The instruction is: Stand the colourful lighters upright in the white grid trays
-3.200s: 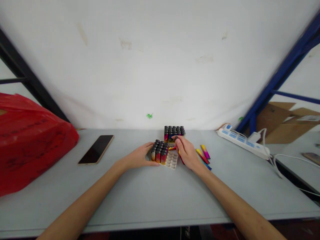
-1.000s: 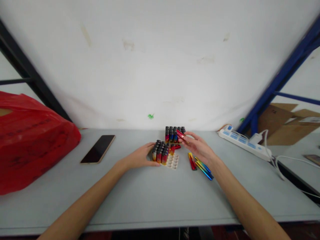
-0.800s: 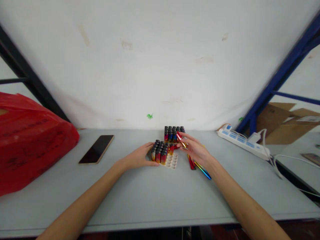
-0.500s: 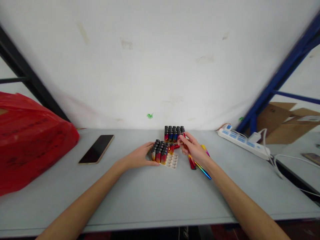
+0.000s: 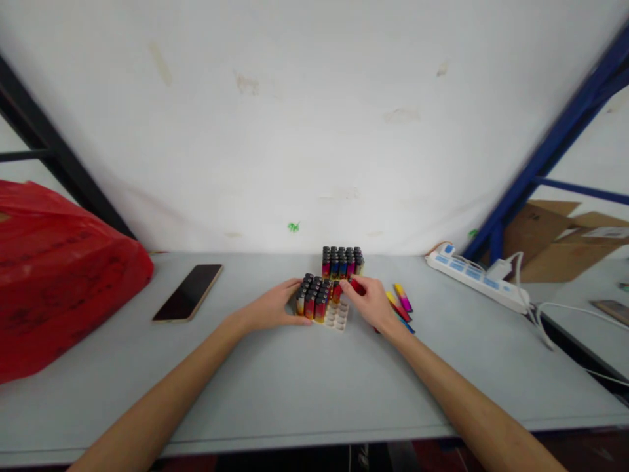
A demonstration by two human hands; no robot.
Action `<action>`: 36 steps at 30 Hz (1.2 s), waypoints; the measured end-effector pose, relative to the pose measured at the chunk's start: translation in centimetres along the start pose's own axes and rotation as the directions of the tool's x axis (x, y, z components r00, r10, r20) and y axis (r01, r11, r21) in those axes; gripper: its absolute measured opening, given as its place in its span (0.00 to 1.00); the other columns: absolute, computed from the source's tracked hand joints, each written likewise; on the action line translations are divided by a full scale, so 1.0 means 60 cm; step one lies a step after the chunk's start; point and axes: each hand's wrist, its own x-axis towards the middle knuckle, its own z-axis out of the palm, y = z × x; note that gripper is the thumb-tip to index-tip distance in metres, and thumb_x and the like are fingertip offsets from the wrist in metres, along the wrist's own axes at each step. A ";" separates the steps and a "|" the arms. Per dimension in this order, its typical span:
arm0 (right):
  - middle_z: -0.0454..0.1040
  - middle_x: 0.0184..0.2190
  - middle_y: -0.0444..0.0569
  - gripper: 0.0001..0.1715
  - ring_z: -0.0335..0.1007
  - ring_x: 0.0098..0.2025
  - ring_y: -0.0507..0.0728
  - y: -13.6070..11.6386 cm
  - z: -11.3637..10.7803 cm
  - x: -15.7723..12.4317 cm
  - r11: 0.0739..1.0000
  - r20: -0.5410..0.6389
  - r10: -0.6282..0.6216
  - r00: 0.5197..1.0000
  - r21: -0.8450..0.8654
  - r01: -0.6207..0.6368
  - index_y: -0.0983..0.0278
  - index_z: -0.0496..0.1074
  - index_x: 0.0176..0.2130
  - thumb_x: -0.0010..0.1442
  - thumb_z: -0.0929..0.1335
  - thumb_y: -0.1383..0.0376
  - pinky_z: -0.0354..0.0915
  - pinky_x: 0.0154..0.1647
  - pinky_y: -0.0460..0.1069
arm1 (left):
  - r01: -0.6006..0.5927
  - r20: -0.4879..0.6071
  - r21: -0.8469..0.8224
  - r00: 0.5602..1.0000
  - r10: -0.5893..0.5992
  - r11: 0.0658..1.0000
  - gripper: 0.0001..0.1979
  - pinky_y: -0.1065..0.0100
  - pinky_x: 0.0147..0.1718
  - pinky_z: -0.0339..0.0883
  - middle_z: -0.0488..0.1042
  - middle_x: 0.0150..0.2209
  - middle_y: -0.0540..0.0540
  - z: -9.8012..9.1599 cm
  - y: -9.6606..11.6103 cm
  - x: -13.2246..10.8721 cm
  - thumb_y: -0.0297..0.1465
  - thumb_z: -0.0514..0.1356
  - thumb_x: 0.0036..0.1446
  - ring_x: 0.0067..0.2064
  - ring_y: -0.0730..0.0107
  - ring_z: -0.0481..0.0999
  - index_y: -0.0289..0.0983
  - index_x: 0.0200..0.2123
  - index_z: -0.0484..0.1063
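Note:
A white tray (image 5: 336,318) with round hollows holds several upright lighters (image 5: 311,300) with black tops on its left part; hollows on its right show. My left hand (image 5: 275,307) rests at the tray's left side, thumb and fingers apart around the lighters. Over the tray's right side, my right hand (image 5: 367,300) pinches a red lighter (image 5: 357,284). Behind stands another block of upright lighters (image 5: 343,263). Loose coloured lighters (image 5: 403,298) lie to the right of my right hand, partly covered by it.
A phone (image 5: 189,293) lies on the grey table (image 5: 275,393), left of my left hand. A red bag (image 5: 63,282) stands at the far left. On the right are a white power strip (image 5: 476,278) with cables and a cardboard box (image 5: 555,239).
My right hand has moved slightly left and down, toward the tray, with the red lighter. The left hand stays in place.

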 end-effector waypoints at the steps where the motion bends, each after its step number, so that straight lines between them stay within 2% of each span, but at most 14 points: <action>1: 0.53 0.18 0.40 0.27 0.49 0.23 0.50 0.002 0.002 0.000 1.000 -0.018 0.013 1.000 -0.007 -0.013 0.62 0.56 0.21 0.64 0.63 0.51 0.44 0.26 0.48 | -0.005 0.000 0.000 1.000 0.005 1.000 0.45 0.54 0.67 0.54 0.63 0.67 0.39 0.001 -0.001 0.000 0.53 0.69 0.50 0.67 0.47 0.63 0.39 0.66 0.61; 7: 0.56 0.18 0.40 0.23 0.52 0.24 0.50 0.009 0.010 0.003 0.999 -0.038 0.053 0.998 0.003 -0.053 0.62 0.58 0.21 0.62 0.62 0.54 0.46 0.26 0.48 | -0.008 0.003 0.011 1.000 0.008 1.000 0.46 0.54 0.68 0.54 0.63 0.67 0.39 0.002 -0.006 0.000 0.53 0.69 0.50 0.66 0.47 0.64 0.39 0.66 0.60; 12: 0.58 0.19 0.39 0.25 0.53 0.24 0.51 0.005 0.005 0.003 1.000 -0.057 0.018 0.998 -0.009 -0.018 0.62 0.58 0.23 0.65 0.62 0.50 0.47 0.27 0.48 | -0.004 0.006 0.004 1.000 0.004 1.000 0.45 0.54 0.67 0.55 0.63 0.66 0.40 0.000 -0.002 0.000 0.52 0.69 0.51 0.66 0.48 0.64 0.38 0.66 0.61; 15: 0.63 0.22 0.39 0.22 0.57 0.25 0.51 -0.002 -0.004 0.002 0.999 -0.022 -0.035 0.999 -0.003 0.035 0.61 0.63 0.30 0.69 0.61 0.50 0.51 0.28 0.47 | 0.009 0.009 -0.009 1.000 -0.009 1.000 0.45 0.54 0.67 0.55 0.63 0.66 0.40 0.000 -0.001 0.001 0.52 0.69 0.49 0.66 0.47 0.64 0.39 0.66 0.61; 18: 0.66 0.25 0.40 0.18 0.62 0.27 0.52 -0.012 -0.018 0.001 0.995 0.065 -0.097 0.993 -0.015 0.098 0.61 0.65 0.37 0.72 0.58 0.53 0.54 0.30 0.47 | 0.002 0.000 -0.018 1.000 -0.002 1.000 0.45 0.54 0.67 0.55 0.63 0.66 0.40 0.000 -0.001 0.001 0.51 0.69 0.50 0.66 0.47 0.64 0.40 0.66 0.61; 22: 0.70 0.33 0.47 0.16 0.67 0.36 0.55 -0.024 -0.035 0.002 0.948 0.127 -0.282 0.951 -0.117 0.297 0.62 0.68 0.38 0.72 0.60 0.57 0.60 0.39 0.49 | -0.005 -0.004 -0.016 1.000 0.005 1.000 0.44 0.55 0.67 0.55 0.64 0.66 0.40 0.000 -0.001 0.000 0.51 0.69 0.50 0.66 0.48 0.64 0.40 0.66 0.62; 24: 0.70 0.35 0.49 0.16 0.67 0.37 0.55 -0.027 -0.040 0.002 0.925 0.130 -0.332 0.934 -0.151 0.350 0.63 0.70 0.37 0.72 0.61 0.57 0.61 0.40 0.49 | -0.009 -0.003 -0.015 1.000 0.009 1.000 0.43 0.56 0.67 0.55 0.64 0.66 0.40 0.001 -0.001 0.000 0.51 0.69 0.50 0.66 0.49 0.64 0.40 0.65 0.62; 29: 0.72 0.26 0.44 0.17 0.67 0.27 0.53 -0.029 -0.040 -0.001 0.945 0.172 -0.251 0.953 -0.169 0.280 0.62 0.70 0.36 0.71 0.63 0.54 0.60 0.32 0.48 | -0.005 -0.006 -0.007 1.000 0.005 1.000 0.44 0.56 0.68 0.54 0.64 0.66 0.40 0.002 -0.002 0.001 0.51 0.69 0.50 0.66 0.49 0.64 0.38 0.65 0.62; 33: 0.77 0.28 0.43 0.13 0.72 0.27 0.53 -0.024 -0.036 -0.004 0.975 0.215 -0.174 0.961 -0.099 0.199 0.61 0.69 0.42 0.69 0.64 0.54 0.62 0.31 0.46 | -0.010 0.002 0.007 1.000 0.010 1.000 0.44 0.55 0.67 0.54 0.64 0.66 0.39 0.002 -0.003 0.000 0.51 0.69 0.51 0.66 0.49 0.64 0.38 0.65 0.62; 36: 0.77 0.28 0.43 0.11 0.73 0.28 0.53 -0.019 -0.032 -0.005 0.966 0.279 -0.170 0.945 -0.142 0.216 0.61 0.67 0.44 0.68 0.66 0.56 0.61 0.30 0.46 | -0.024 -0.002 0.007 1.000 0.024 1.000 0.44 0.55 0.67 0.55 0.64 0.66 0.39 0.002 -0.003 0.000 0.51 0.69 0.51 0.66 0.50 0.64 0.38 0.65 0.62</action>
